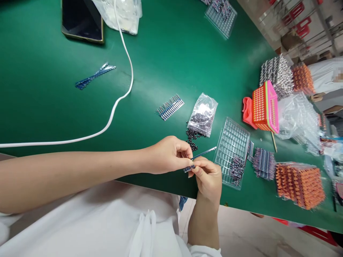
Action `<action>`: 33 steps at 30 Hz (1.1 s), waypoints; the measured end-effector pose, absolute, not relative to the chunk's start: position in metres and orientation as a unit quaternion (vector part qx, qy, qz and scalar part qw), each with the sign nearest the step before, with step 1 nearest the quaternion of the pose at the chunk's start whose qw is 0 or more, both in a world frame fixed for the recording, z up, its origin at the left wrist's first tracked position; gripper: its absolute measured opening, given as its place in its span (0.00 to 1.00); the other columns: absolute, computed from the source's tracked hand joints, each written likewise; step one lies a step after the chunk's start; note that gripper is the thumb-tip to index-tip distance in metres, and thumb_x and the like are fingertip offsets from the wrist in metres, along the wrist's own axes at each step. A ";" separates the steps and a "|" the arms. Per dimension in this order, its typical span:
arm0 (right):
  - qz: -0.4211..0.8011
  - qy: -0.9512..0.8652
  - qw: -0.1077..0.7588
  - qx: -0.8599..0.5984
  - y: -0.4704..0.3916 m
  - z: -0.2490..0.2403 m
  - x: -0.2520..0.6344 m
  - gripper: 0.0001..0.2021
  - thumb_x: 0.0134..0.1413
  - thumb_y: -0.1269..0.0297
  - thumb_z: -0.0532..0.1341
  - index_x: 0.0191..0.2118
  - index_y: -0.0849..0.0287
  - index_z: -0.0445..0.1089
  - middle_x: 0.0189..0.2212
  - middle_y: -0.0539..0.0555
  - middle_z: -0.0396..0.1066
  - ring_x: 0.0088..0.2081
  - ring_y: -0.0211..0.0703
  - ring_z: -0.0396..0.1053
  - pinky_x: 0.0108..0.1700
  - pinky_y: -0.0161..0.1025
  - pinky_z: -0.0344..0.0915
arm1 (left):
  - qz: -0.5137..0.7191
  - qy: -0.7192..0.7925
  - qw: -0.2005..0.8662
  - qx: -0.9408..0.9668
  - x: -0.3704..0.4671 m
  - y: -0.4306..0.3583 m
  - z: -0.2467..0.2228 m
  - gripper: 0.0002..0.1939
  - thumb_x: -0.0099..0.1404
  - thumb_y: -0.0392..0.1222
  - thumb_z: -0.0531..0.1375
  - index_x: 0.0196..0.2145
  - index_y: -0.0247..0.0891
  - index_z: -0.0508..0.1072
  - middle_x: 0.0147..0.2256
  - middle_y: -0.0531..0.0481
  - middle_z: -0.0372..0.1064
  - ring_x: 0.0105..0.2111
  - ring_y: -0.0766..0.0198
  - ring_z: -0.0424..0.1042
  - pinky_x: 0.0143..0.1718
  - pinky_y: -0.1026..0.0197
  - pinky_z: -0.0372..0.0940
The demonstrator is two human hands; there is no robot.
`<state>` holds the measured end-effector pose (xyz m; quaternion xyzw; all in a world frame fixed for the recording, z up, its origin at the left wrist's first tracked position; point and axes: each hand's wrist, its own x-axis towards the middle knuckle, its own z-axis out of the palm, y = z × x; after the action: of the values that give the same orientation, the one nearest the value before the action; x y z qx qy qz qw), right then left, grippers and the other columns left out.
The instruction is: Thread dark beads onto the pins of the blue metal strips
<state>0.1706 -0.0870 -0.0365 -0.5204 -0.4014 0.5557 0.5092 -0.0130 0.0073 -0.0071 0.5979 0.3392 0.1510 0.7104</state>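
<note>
In the head view, my left hand (171, 156) and my right hand (208, 178) meet near the table's front edge, fingertips close together. Between them is a thin blue circuit-board strip (205, 152), one end sticking out to the upper right. Fingers of both hands pinch it, and they partly hide it. Just beyond my hands lies a loose pile of small dark parts (192, 137), beside a clear plastic bag (203, 114) of the same kind of parts. A blue board strip with thin wire legs (171, 107) rests farther up the table.
Right of my hands sits a clear compartment tray (226, 142) with small wired parts. Farther right are stacked boards (264, 163), orange stacks (300, 184) and a plastic basket (259, 107). A white cable (118, 101), two blue strips (95, 75) and a phone (83, 21) lie left.
</note>
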 end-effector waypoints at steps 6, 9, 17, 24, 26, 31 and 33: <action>0.578 -0.380 0.508 -0.513 -0.086 -0.036 0.170 0.03 0.50 0.65 0.72 0.33 0.51 0.81 0.27 0.49 0.74 0.22 0.35 0.72 0.22 0.33 0.70 | 0.143 0.326 0.686 0.634 -0.016 0.009 -0.005 0.07 0.58 0.41 0.60 0.27 0.35 0.74 0.27 0.51 0.73 0.30 0.63 0.70 0.31 0.64 0.62; 0.581 -0.374 0.507 -0.516 -0.085 -0.035 0.170 0.03 0.50 0.64 0.73 0.33 0.51 0.81 0.27 0.49 0.74 0.22 0.35 0.71 0.22 0.32 0.71 | 0.141 0.323 0.682 0.641 -0.016 0.009 -0.005 0.07 0.59 0.41 0.60 0.27 0.35 0.74 0.26 0.51 0.72 0.30 0.63 0.70 0.31 0.64 0.61; 0.574 -0.367 0.491 -0.542 -0.086 -0.034 0.170 0.05 0.47 0.59 0.74 0.31 0.53 0.81 0.26 0.50 0.73 0.21 0.36 0.70 0.20 0.34 0.70 | 0.142 0.323 0.690 0.632 -0.015 0.009 -0.005 0.08 0.59 0.42 0.60 0.27 0.36 0.74 0.26 0.52 0.73 0.30 0.63 0.70 0.30 0.65 0.61; 0.565 -0.376 0.503 -0.535 -0.086 -0.032 0.171 0.02 0.53 0.63 0.70 0.34 0.52 0.80 0.29 0.49 0.72 0.23 0.34 0.70 0.25 0.34 0.69 | 0.147 0.333 0.713 0.600 -0.013 0.010 -0.006 0.08 0.59 0.43 0.62 0.29 0.36 0.74 0.26 0.52 0.72 0.29 0.63 0.70 0.30 0.64 0.62; 0.542 -0.379 0.503 -0.556 -0.087 -0.031 0.171 0.03 0.54 0.62 0.70 0.35 0.53 0.79 0.30 0.49 0.72 0.25 0.34 0.70 0.27 0.34 0.68 | 0.161 0.343 0.713 0.590 -0.012 0.010 -0.007 0.09 0.59 0.44 0.62 0.29 0.36 0.74 0.27 0.52 0.73 0.28 0.64 0.70 0.29 0.65 0.62; 0.475 -0.398 0.494 -0.609 -0.088 -0.030 0.168 0.07 0.54 0.60 0.69 0.38 0.55 0.78 0.30 0.49 0.72 0.27 0.36 0.69 0.31 0.36 0.68 | 0.184 0.361 0.668 0.624 -0.013 0.010 -0.004 0.08 0.62 0.43 0.62 0.30 0.36 0.77 0.27 0.52 0.77 0.29 0.65 0.71 0.31 0.65 0.62; 0.452 -0.408 0.488 -0.625 -0.088 -0.029 0.166 0.07 0.54 0.59 0.69 0.36 0.55 0.77 0.29 0.49 0.72 0.27 0.36 0.68 0.30 0.35 0.67 | 0.188 0.356 0.665 0.629 -0.014 0.010 -0.003 0.07 0.62 0.41 0.62 0.32 0.36 0.78 0.29 0.51 0.78 0.30 0.64 0.74 0.33 0.65 0.64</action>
<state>0.1665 -0.0883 -0.0295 -0.6249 -0.4079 0.4524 0.4883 -0.0137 0.0096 -0.0034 0.6290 0.3561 0.1876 0.6651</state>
